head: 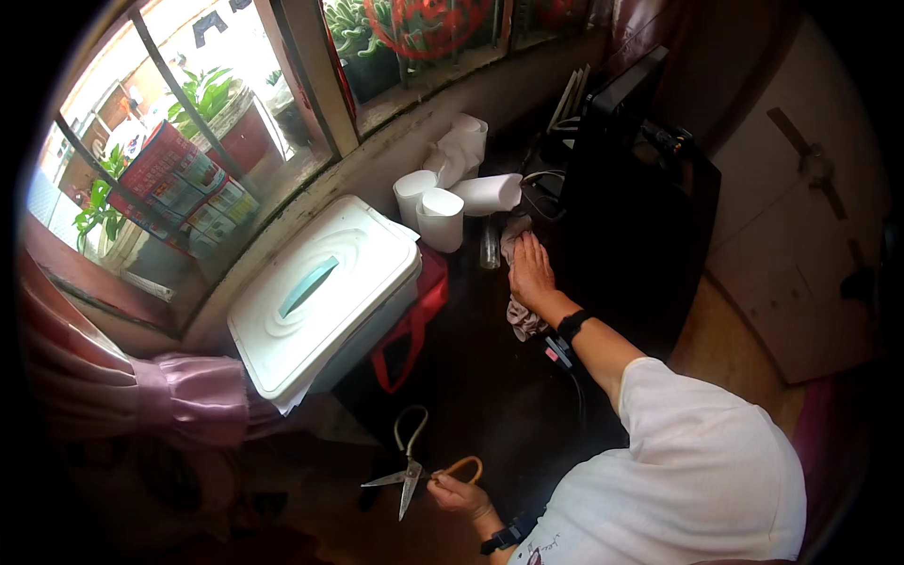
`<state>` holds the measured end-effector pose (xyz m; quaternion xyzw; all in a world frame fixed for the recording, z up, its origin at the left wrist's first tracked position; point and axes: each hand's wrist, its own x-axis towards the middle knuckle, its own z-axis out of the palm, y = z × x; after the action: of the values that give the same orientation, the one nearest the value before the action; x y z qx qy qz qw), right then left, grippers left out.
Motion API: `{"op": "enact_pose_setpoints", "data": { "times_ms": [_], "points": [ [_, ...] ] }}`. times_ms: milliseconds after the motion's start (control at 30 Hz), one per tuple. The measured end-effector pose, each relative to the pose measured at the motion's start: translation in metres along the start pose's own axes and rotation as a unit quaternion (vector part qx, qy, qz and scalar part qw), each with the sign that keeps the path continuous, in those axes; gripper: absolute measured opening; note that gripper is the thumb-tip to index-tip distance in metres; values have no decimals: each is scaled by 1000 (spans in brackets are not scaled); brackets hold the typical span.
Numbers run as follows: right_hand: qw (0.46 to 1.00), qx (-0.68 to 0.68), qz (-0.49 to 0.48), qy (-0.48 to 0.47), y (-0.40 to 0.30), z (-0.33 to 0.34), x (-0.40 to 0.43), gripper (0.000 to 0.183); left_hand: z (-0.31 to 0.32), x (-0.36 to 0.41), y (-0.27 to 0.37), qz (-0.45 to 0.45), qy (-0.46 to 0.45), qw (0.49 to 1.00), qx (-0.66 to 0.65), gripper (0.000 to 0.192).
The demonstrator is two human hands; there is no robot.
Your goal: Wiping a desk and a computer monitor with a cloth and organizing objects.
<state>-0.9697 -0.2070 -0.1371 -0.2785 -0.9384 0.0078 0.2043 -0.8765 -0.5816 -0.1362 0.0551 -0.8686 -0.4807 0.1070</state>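
Note:
A pair of metal scissors (412,470) with spread blades is held by its orange handle in my left hand (459,492), low in the view. My right hand (531,268) lies flat, fingers together, on a crumpled brownish cloth (526,321) on the dark tabletop (473,395). A small clear glass (489,244) stands just left of the cloth. Beyond it are white paper cups or rolls (441,219), some upright and one on its side (487,194). What lies under my right palm is hidden.
A white-lidded storage box (325,289) with a green handle stands by the barred window, a red bag (424,296) beside it. A black monitor or similar device (621,85) and cables stand at the back right. A small dark device (556,352) with a cord lies near my right wrist. A pink curtain (191,395) hangs left.

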Motion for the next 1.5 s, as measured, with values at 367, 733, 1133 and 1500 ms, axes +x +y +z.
{"op": "enact_pose_setpoints", "data": {
  "times_ms": [367,733,1133,1500],
  "points": [
    [919,-11,384,84,37,59,109,56,-2,-1,-6,-54,-17,998,1,30],
    [957,206,200,-31,97,84,148,33,-1,-1,2,-29,-7,999,24,30],
    [678,722,132,-41,134,150,205,33,7,-1,21,-14,-32,999,37,32],
    [956,292,-7,37,-14,24,51,55,-1,0,10,7,-17,999,28,33]
  ]
}}
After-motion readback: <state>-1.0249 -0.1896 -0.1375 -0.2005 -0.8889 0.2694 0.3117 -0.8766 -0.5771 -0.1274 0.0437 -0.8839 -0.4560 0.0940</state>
